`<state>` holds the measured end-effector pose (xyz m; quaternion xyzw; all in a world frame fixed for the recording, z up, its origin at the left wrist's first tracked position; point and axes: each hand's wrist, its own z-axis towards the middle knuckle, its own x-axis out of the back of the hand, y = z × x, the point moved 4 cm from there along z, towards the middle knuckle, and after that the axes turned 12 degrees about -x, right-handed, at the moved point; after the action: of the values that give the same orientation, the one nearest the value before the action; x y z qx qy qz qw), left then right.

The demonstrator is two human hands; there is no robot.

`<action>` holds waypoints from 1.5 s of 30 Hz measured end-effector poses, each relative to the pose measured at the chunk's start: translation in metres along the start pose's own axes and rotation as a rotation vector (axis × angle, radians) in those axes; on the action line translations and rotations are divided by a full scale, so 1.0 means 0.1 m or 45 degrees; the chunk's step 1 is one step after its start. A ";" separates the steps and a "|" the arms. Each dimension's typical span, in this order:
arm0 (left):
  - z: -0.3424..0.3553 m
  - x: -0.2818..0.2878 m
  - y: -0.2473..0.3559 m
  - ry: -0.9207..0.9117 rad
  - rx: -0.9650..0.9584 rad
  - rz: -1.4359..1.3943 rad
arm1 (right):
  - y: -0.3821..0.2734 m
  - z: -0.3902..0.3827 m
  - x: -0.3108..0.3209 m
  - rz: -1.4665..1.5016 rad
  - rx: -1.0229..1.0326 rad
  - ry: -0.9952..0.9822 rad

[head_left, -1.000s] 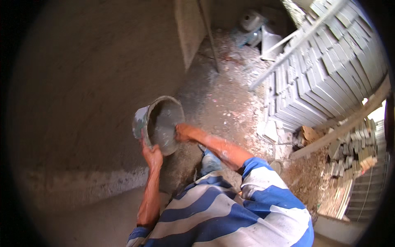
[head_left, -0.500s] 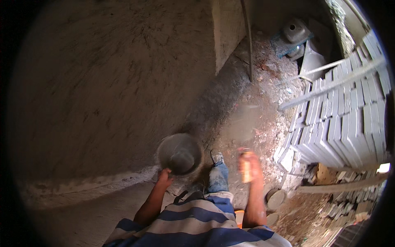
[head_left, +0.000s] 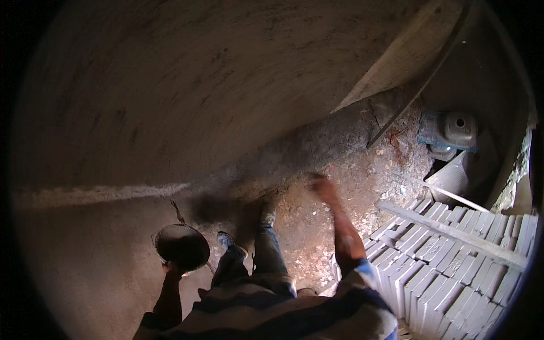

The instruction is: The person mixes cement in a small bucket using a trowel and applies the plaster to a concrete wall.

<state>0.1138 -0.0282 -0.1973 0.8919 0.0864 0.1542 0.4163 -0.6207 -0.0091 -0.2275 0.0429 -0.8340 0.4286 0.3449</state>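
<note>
"Since only the left hand (head_left: pixel 171 268) is on the bucket (head_left: pixel 182 247), where is it and how is it held?"

"Out at the person's left, beside a shoe (head_left: pixel 231 242), mouth facing up. The grip there is closed, pinching the near rim. Whether the base touches the floor (head_left: pixel 317 232), I can't tell."

"And the right hand (head_left: pixel 324 188)?"

"Reached forward above the floor, well apart from the bucket. It's blurred, so I can't tell if that grip is spread or pressed together, or holds something."

"What could go wrong?"

"I'd say the bucket could tip or twist, being held by one side of its rim; a load inside would worsen that, but the inside is too dark to judge. A foot might slip on loose grit in this poor light. And the right arm, swung wide, might knock the bar (head_left: pixel 453 233) lying over the slabs (head_left: pixel 436 300)."

"The surface and the room?"

"The floor is plain and brown at left, rough and strewn with pale crumbs toward the slabs, which are stacked at right in the brightest light. A dim, streaked wall (head_left: pixel 170 96) fills the upper left, with a pale strip (head_left: pixel 102 194) along its foot. A thin pole (head_left: pixel 418 95) slants near the far end, and a sink (head_left: pixel 460 133) lies past it."
</note>
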 end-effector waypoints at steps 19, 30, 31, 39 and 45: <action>-3.29 -1.05 -1.95 0.033 -0.185 1.069 | -0.37 -0.78 -2.17 -0.357 -0.211 -1.513; -4.11 -1.59 -3.99 1.283 0.706 -1.229 | 1.12 0.01 1.71 -2.190 0.314 -1.203; -4.22 -1.62 -3.77 1.311 0.683 -1.206 | 1.29 0.20 1.72 -1.856 0.482 -1.052; -2.52 -1.87 -3.54 1.440 0.262 -1.079 | 0.66 0.87 -1.49 -1.285 0.315 -0.860; -1.01 -2.07 -4.60 1.234 0.137 -1.225 | 0.49 1.90 -4.69 -1.091 1.034 -0.756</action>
<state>-0.1273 0.2789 -0.5324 0.6041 0.6573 0.3292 0.3078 -0.3854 -0.2244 -0.6233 0.6140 -0.5748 0.5040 0.1966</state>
